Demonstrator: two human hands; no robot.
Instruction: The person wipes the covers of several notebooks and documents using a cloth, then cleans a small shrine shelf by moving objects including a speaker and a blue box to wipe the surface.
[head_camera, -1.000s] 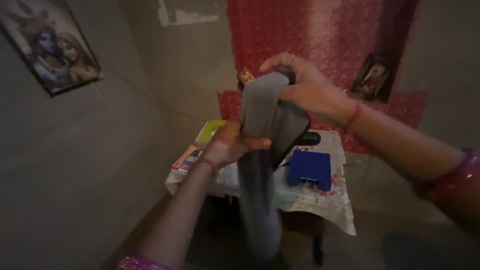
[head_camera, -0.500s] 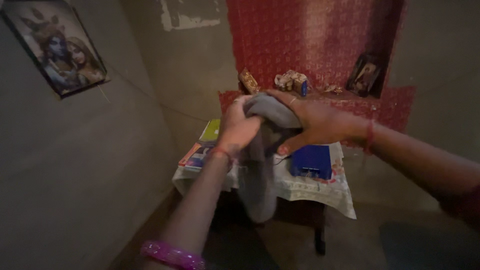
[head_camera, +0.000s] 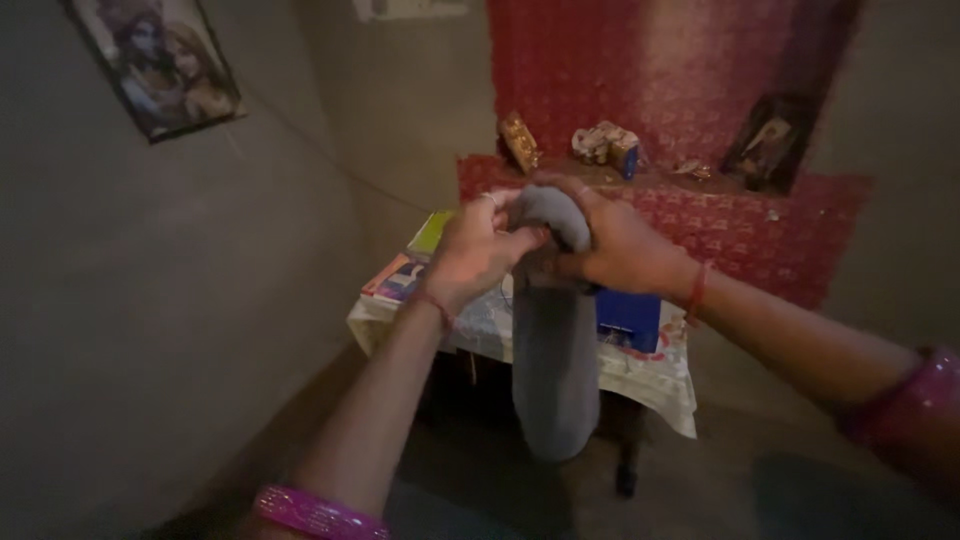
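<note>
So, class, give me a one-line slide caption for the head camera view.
Left hand and right hand grip a hanging grey cloth above a small cloth-covered table.

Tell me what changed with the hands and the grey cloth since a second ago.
The right hand came down from its raised position and the left hand rose to meet it; both now clasp the top of the grey cloth close together, and the dark flat thing seen under it earlier no longer shows. The cloth still hangs down in front of the small table, and the blue box stays there.
</note>
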